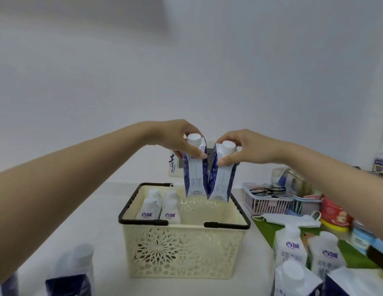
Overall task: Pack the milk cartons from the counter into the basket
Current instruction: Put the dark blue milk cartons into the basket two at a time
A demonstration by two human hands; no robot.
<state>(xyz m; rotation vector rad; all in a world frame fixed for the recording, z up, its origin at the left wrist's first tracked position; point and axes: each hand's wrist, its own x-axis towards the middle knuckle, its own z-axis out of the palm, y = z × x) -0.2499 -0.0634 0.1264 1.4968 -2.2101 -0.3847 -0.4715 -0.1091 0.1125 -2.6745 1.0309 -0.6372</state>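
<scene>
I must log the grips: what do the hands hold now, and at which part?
Each holds one milk carton near its top, below the cap: left hand the left carton, right hand the right carton, above the basket.

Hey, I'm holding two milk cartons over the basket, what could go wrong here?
1. The left hand and right hand pinch each held carton only near its cap, so one might slip.
2. The held cartons touch at the bottom and may jam going down together.
3. They might knock over the two cartons in the basket.
</scene>
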